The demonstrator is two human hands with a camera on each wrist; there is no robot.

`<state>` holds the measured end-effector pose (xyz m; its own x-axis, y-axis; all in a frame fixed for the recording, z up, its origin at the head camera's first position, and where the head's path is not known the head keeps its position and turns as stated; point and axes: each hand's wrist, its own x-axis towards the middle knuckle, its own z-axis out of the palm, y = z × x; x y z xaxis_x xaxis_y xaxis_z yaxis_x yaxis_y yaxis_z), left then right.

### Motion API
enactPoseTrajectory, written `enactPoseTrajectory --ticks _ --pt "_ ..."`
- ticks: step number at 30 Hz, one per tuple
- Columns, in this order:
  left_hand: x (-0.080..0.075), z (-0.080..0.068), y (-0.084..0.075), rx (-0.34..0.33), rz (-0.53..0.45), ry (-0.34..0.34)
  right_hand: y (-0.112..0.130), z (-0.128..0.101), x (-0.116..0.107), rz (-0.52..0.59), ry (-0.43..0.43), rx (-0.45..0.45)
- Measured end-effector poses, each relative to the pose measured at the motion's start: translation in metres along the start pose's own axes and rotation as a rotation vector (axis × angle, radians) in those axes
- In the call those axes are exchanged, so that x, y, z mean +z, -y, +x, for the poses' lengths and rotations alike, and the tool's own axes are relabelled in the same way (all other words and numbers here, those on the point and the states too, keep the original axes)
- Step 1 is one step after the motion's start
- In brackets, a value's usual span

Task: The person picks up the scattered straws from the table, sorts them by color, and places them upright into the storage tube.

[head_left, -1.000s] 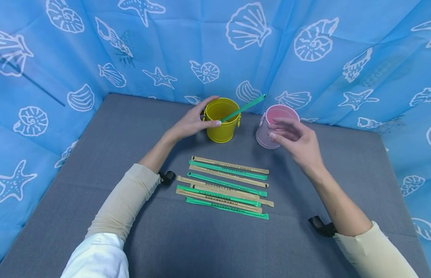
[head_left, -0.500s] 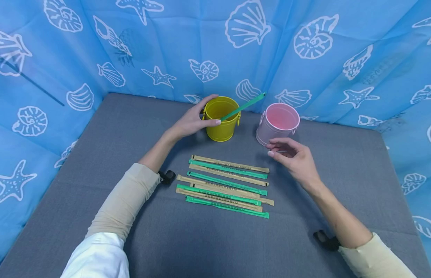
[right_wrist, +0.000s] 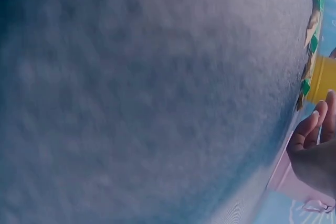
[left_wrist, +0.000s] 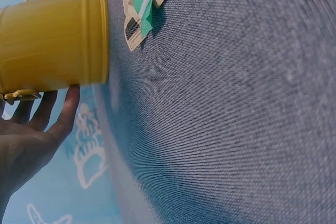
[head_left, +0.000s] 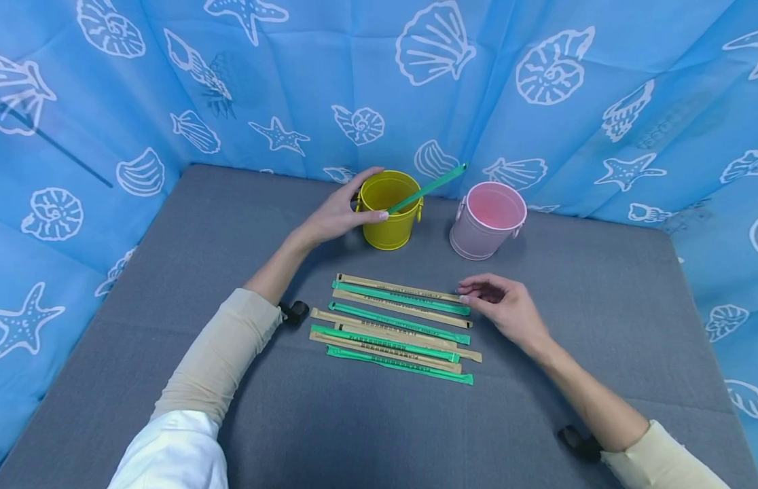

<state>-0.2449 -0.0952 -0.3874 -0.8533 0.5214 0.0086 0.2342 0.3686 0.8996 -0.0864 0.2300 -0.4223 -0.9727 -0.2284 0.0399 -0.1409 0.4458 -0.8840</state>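
Note:
A yellow bucket [head_left: 386,231] stands near the back, and my left hand [head_left: 336,214] holds its left side, thumb at the rim and fingers round the wall. In the left wrist view its fingers [left_wrist: 65,116] touch the bucket. One green wrapped straw [head_left: 430,187] leans out of that bucket to the right, its lower end close to my thumb. My right hand [head_left: 504,305] is over the table with thumb and fingertips right at the right end of the farthest beige wrapped straw [head_left: 397,286]; I cannot tell whether they pinch it.
Several green and beige wrapped straws [head_left: 400,322] lie in rough rows in front of the buckets. A pink bucket [head_left: 479,234] stands to the right of the yellow one. Blue curtains [head_left: 330,81] with white shells hang behind the grey table [head_left: 379,435].
My right hand has come down and toward me from in front of the pink bucket to the farthest beige straw's end. My left hand, the yellow bucket and the leaning straw keep their places.

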Motion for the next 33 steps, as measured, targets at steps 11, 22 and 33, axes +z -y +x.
enactPoseTrajectory --ticks 11,22,33 --pt "-0.001 -0.002 0.003 -0.014 0.012 -0.021 -0.006 -0.003 0.013 -0.094 0.016 0.056" --pt "0.0 0.0 0.002 0.007 -0.011 -0.014 -0.006 -0.005 0.029 -0.295 -0.059 -0.014" --pt "0.001 -0.001 0.002 -0.003 0.001 -0.018 -0.005 -0.005 0.034 -0.332 -0.11 -0.034"
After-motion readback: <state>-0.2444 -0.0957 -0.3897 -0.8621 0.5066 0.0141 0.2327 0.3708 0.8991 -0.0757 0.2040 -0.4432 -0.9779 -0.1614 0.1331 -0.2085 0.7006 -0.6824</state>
